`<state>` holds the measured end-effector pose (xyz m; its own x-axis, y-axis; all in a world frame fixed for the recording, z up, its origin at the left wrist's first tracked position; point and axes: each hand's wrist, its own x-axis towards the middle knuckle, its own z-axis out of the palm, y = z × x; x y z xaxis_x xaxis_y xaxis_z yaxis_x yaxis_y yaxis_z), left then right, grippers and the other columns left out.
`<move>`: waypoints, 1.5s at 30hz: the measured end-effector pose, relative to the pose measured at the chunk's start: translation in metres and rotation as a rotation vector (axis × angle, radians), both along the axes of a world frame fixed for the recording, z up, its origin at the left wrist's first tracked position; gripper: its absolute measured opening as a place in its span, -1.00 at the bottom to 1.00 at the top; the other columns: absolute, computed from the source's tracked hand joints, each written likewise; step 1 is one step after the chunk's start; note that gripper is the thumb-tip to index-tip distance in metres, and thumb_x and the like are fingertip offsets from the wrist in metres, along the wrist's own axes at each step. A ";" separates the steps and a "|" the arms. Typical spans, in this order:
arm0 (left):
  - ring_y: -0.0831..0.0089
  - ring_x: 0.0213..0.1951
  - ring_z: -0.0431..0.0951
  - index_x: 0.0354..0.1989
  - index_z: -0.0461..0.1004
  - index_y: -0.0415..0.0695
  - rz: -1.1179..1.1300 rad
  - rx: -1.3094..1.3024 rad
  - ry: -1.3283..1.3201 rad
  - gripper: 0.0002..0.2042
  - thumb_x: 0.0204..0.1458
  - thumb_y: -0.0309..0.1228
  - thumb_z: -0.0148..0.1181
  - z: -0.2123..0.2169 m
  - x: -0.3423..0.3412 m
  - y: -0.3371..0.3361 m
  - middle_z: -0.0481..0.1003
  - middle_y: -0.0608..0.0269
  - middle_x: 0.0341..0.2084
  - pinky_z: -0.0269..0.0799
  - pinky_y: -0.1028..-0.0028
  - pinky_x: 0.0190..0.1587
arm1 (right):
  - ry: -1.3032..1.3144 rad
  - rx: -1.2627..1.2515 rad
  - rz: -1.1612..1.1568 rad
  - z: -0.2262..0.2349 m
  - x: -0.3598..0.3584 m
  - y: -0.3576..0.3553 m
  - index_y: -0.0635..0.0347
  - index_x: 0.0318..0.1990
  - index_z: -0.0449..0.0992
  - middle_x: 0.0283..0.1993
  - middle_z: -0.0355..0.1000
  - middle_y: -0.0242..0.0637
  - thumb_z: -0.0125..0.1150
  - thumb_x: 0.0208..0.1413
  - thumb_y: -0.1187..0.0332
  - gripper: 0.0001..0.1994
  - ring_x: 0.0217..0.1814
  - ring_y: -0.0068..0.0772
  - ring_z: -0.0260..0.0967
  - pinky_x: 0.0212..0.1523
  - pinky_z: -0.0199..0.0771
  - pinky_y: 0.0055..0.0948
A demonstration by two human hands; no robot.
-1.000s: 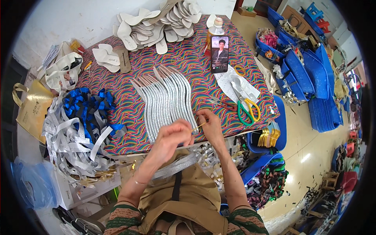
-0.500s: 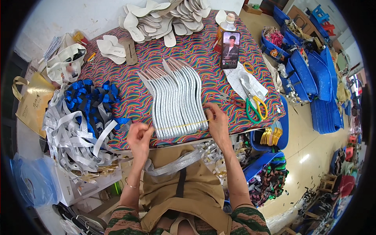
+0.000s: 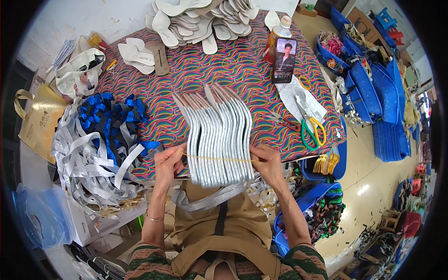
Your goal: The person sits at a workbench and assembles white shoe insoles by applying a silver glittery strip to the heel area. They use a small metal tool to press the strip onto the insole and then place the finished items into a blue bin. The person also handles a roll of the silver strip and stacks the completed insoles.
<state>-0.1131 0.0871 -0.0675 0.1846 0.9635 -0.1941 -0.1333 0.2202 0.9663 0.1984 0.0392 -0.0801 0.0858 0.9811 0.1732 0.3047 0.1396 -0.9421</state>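
Observation:
A row of silver-edged shoe insoles (image 3: 219, 144) stands on edge at the table's front, packed side by side, its near end jutting over the edge. A thin yellow rubber band (image 3: 219, 158) runs across the bundle. On the left side, my left hand (image 3: 170, 163) is closed in a pinch on the band, pulling it out from the insoles. My right hand (image 3: 267, 161) is closed on the band's other end, against the bundle's right side. Whether the band passes all the way round underneath is hidden. A silver glitter strip (image 3: 207, 199) lies across my apron below.
Left of the bundle lie silver strips (image 3: 93, 158) and blue bows (image 3: 109, 114). Loose insoles (image 3: 200, 25) are heaped at the back. A phone (image 3: 284, 60) leans on a bottle (image 3: 281, 30) at the right, near scissors (image 3: 310, 123) and pliers (image 3: 282, 120). Blue baskets (image 3: 373, 93) stand beyond.
The insole bundle has come nearer to me, past the table edge. Both hands have spread apart, and the band has moved farther up the bundle from its near end.

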 end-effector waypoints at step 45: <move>0.22 0.04 0.51 0.21 0.29 -0.36 0.028 0.440 0.019 -0.34 -0.18 -0.62 0.32 0.051 0.033 0.008 0.44 0.00 0.07 0.41 0.23 0.15 | 0.013 0.574 -0.248 0.054 -0.052 0.018 0.31 0.40 0.10 0.27 0.12 0.02 0.50 -0.09 0.09 -0.05 0.36 0.06 0.09 0.35 0.13 -0.12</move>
